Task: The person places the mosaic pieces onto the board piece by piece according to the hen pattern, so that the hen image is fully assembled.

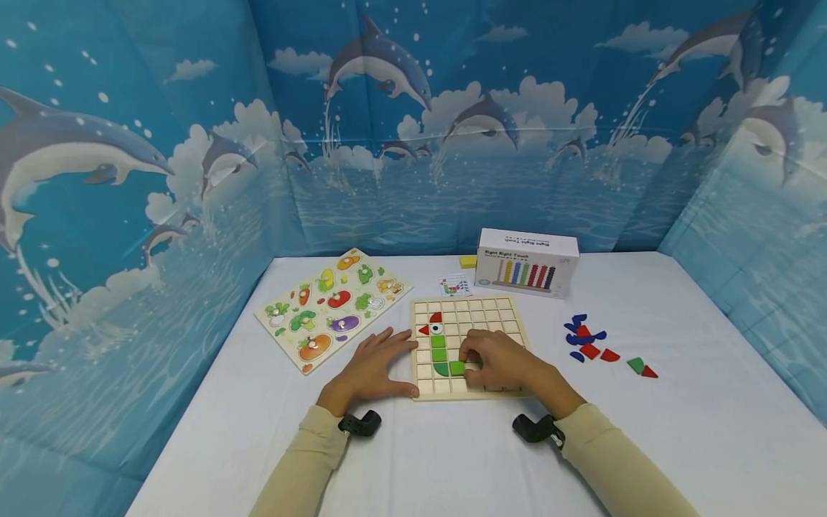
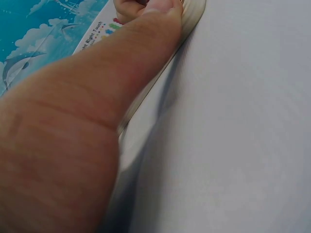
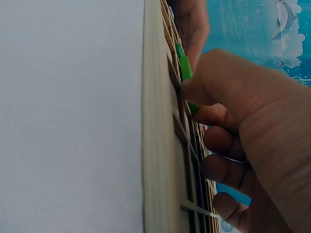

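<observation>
A wooden grid board [image 1: 494, 312] lies on the white table. In its left columns sit red pieces [image 1: 435, 318], an eye tile and a column of green squares [image 1: 438, 348]. My right hand [image 1: 481, 359] rests on the board with curled fingers and pinches a green square piece [image 1: 457, 368] in a lower cell. The right wrist view shows that green piece [image 3: 184, 68] at my thumb tip, above the board's edge [image 3: 155, 121]. My left hand [image 1: 381, 359] lies flat beside the board, fingers straight. Its thumb [image 2: 121, 73] runs along the board's side [image 2: 192, 19].
Loose blue and red pieces [image 1: 584, 336] and a green and red pair [image 1: 641, 367] lie to the right of the board. Behind it are a white toy box [image 1: 526, 262], a small card [image 1: 454, 285] and a yellow block [image 1: 468, 261]. A vegetable peg puzzle [image 1: 332, 305] lies at the left.
</observation>
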Motion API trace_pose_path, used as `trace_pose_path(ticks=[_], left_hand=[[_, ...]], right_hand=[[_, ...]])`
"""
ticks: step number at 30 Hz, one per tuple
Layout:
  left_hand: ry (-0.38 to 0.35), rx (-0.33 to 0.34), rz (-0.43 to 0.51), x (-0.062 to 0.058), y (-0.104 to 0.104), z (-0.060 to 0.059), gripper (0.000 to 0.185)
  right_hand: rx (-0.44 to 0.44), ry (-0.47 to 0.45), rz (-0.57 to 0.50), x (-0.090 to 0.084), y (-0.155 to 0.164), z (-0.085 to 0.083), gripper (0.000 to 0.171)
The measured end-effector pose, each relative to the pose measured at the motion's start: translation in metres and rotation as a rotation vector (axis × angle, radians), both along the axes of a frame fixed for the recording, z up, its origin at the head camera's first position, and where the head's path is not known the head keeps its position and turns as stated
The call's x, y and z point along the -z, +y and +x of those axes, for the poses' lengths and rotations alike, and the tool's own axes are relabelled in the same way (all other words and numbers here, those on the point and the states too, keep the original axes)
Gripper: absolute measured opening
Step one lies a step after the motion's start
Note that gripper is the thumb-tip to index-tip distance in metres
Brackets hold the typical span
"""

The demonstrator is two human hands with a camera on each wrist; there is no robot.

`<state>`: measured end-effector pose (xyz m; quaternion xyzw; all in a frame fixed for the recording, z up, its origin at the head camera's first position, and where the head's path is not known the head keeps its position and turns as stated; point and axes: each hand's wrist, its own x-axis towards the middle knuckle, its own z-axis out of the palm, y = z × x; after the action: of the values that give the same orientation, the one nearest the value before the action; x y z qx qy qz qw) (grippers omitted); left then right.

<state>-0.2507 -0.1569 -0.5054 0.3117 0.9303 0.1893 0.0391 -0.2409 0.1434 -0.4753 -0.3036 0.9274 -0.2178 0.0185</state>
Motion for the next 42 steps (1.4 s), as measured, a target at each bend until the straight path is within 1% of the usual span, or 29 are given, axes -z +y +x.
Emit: trace_pose_path(ticks=[5, 11, 17, 23, 37, 39, 42], left_hand=[[-0.006, -0.002, -0.010, -0.0003, -0.0003, 0.0003, 0.093], [-0.004, 0.001, -0.003, -0.0013, -0.0004, 0.0009, 0.093], [0.011, 0.007, 0.006, -0.0009, -0.0004, -0.0001, 0.092], [0.000, -0.002, 0.000, -0.0008, -0.0003, 0.0003, 0.093], [-0.001, -0.003, 0.000, -0.0014, 0.0001, 0.0006, 0.094], [0.002, 0.000, 0.003, -0.0012, 0.0001, 0.0005, 0.093], [0.004, 0.004, 0.002, -0.0013, 0.0000, 0.0009, 0.093]], right_hand=[[-0.004, -0.039, -0.001, -0.0021, -0.0001, -0.0002, 0.020], [-0.015, -0.038, 0.010, -0.0032, 0.0005, -0.0011, 0.021], [-0.017, -0.045, -0.001, -0.0034, 0.0004, -0.0016, 0.020], [-0.012, -0.058, -0.004, -0.0028, 0.0004, -0.0007, 0.020], [-0.024, -0.031, -0.006, -0.0035, -0.0004, 0.0010, 0.018], [-0.016, -0.045, -0.010, -0.0043, 0.0004, 0.0022, 0.017], [0.013, -0.100, -0.035, -0.0059, 0.0039, 0.0053, 0.017]])
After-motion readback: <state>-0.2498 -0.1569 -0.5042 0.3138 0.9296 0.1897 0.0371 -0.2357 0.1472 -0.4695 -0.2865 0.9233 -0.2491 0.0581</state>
